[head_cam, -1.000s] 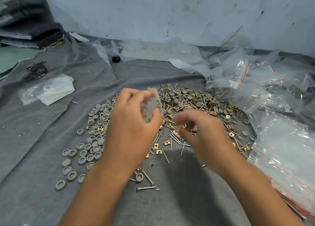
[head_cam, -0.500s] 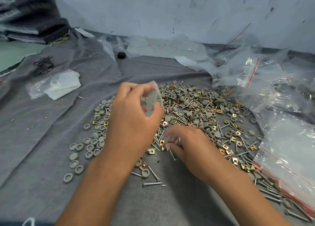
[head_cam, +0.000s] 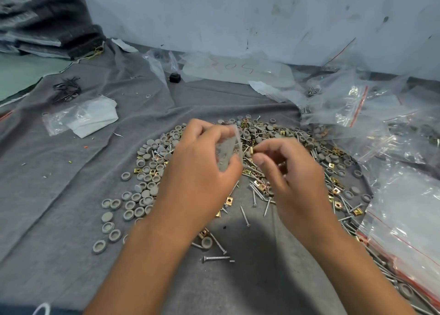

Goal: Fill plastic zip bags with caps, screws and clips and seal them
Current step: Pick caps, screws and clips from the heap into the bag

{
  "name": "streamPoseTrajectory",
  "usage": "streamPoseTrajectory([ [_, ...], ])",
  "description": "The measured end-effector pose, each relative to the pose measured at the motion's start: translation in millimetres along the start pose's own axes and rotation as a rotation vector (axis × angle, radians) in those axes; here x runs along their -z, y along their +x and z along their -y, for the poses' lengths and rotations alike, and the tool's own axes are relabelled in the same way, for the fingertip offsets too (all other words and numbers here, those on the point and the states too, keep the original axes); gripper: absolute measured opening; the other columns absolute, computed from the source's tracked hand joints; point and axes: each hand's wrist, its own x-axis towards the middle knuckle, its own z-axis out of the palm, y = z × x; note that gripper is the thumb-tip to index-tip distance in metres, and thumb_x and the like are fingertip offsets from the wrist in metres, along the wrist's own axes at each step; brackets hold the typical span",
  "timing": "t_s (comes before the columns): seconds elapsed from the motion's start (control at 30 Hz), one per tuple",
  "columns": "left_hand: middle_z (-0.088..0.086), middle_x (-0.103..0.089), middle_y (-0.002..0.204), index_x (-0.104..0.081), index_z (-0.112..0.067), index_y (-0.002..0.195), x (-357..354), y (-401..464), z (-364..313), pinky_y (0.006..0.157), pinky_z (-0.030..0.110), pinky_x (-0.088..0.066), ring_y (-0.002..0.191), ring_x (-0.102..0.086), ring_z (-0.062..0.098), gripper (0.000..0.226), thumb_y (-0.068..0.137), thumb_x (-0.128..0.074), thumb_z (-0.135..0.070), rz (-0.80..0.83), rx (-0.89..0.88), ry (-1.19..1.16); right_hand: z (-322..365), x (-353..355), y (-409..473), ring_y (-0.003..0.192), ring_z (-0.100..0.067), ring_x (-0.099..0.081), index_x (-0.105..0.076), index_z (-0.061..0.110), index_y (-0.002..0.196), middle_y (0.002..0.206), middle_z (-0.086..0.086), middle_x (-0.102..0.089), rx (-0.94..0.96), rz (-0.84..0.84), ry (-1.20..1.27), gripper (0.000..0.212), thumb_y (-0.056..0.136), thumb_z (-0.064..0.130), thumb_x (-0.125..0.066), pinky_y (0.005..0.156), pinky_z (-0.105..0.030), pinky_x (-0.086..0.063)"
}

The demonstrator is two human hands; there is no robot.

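Head view
Left hand (head_cam: 200, 172): raised over the pile, fingers and thumb curled round a small clear zip bag (head_cam: 229, 151); bag was held upright with its mouth turned toward the other hand.
Bag contents: grey pieces were seen through the plastic (count not readable, frame was blurred there).
Right hand (head_cam: 291, 172): fingers curled, thumb and forefinger pinched on a brass clip (head_cam: 251, 150); clip was held just beside the bag mouth, whether touching the plastic could not be told.
Parts pile: grey caps (head_cam: 142, 195), screws (head_cam: 258, 193) and brass clips were spread mixed on a grey cloth (head_cam: 71, 195) directly under both hands; caps were mostly at the left edge, loose screws at the near edge.
Right side: heap of clear red-striped zip bags (head_cam: 352, 107) was seen, one large bag (head_cam: 409, 219) lying over screws at the right edge.
Left side: folded white sheet in a clear bag (head_cam: 90, 117) was noted, dark wire bundle (head_cam: 67, 90) behind it.
Far side: flat plastic sheet with red writing (head_cam: 238, 69), small black piece (head_cam: 175, 78) beside it, stained wall (head_cam: 238, 12) behind.
Far left: stack of dark folded fabric (head_cam: 47, 24) was seen.
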Motion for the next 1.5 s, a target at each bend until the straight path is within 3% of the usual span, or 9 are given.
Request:
streamPoseTrajectory([
  [0.13,-0.015,-0.047,0.109,-0.064,-0.031,0.124,-4.1,-2.6,-8.6,0.079,0.038,-0.054,0.083,-0.053,0.006,0.039,0.085,-0.07,-0.033,0.135,-0.063,0.047,13.6,8.0,2.2,0.087,0.006,-0.053,-0.068,0.023,0.105,0.095,0.018,-0.053,0.216,-0.079,-0.067,0.009,0.096,0.024,-0.067,0.078,-0.006,-0.037],
  [0.33,-0.016,-0.045,0.109,-0.064,-0.034,0.117,-7.4,-5.0,-12.8,0.075,0.039,-0.054,0.086,-0.055,0.008,0.035,0.083,-0.073,-0.032,0.166,-0.084,0.067,11.2,9.6,-1.3,0.075,0.002,-0.048,-0.069,0.02,0.092,0.085,0.023,-0.055,0.238,-0.106,-0.174,0.017,0.083,0.021,-0.083,0.072,-0.006,-0.035],
  [0.47,-0.016,-0.047,0.109,-0.065,-0.031,0.116,-7.8,-4.3,-10.9,0.077,0.03,-0.054,0.09,-0.056,0.003,0.031,0.085,-0.068,-0.034,0.165,-0.095,0.053,9.0,7.4,2.6,0.093,-0.011,-0.058,-0.075,0.02,0.096,0.1,0.009,-0.069,0.32,-0.073,-0.161,0.007,0.091,0.025,-0.075,0.085,-0.02,-0.043],
  [0.57,-0.014,-0.049,0.108,-0.064,-0.03,0.123,-5.2,0.4,-4.4,0.077,0.007,-0.046,0.086,-0.055,-0.002,0.039,0.086,-0.064,-0.039,0.034,-0.007,0.017,0.6,5.6,2.0,0.091,-0.002,-0.056,-0.071,0.025,0.099,0.097,0.014,-0.064,0.152,-0.07,-0.109,0.007,0.097,0.029,-0.065,0.081,-0.015,-0.041],
  [0.63,-0.012,-0.05,0.105,-0.066,-0.025,0.122,-0.7,4.2,0.4,0.075,-0.001,-0.038,0.083,-0.055,-0.004,0.039,0.084,-0.067,-0.034,-0.074,0.074,-0.023,-10.7,-1.0,-4.7,0.091,0.0,-0.054,-0.066,0.032,0.102,0.102,0.017,-0.062,-0.032,0.145,-0.196,0.007,0.096,0.029,-0.064,0.084,-0.022,-0.046],
  [0.77,-0.01,-0.051,0.103,-0.068,-0.022,0.119,4.4,6.7,4.7,0.075,-0.004,-0.033,0.082,-0.054,-0.003,0.035,0.085,-0.072,-0.024,-0.14,0.113,-0.011,-20.1,-20.8,-22.6,0.111,-0.006,-0.047,-0.061,0.037,0.112,0.115,0.019,-0.054,-0.126,0.492,-0.361,0.017,0.096,0.033,-0.065,0.09,-0.03,-0.046],
  [1.0,-0.012,-0.049,0.102,-0.067,-0.024,0.12,5.0,4.9,3.8,0.074,0.001,-0.038,0.083,-0.054,-0.004,0.036,0.085,-0.073,-0.024,-0.123,0.096,-0.016,-15.4,-27.1,-21.3,0.106,-0.01,-0.044,-0.06,0.032,0.098,0.105,0.017,-0.055,-0.065,0.526,-0.367,0.005,0.099,0.028,-0.057,0.089,-0.031,-0.045],
  [1.2,-0.013,-0.049,0.104,-0.066,-0.025,0.122,5.5,4.3,3.3,0.076,0.001,-0.039,0.083,-0.055,-0.001,0.037,0.086,-0.072,-0.025,-0.116,0.106,-0.019,-15.3,-27.4,-23.4,0.102,-0.008,-0.043,-0.058,0.028,0.112,0.102,0.014,-0.047,-0.108,0.542,-0.303,0.018,0.095,0.022,-0.058,0.09,-0.032,-0.043],
  [1.5,-0.014,-0.048,0.102,-0.066,-0.024,0.121,5.2,4.9,5.5,0.077,0.0,-0.038,0.087,-0.055,-0.001,0.035,0.086,-0.071,-0.026,-0.115,0.103,-0.025,-1.4,-26.1,-31.9,0.102,-0.004,-0.042,-0.059,0.036,0.1,0.103,0.02,-0.053,0.062,0.57,-0.306,0.008,0.096,0.035,-0.066,0.081,-0.025,-0.039],
])
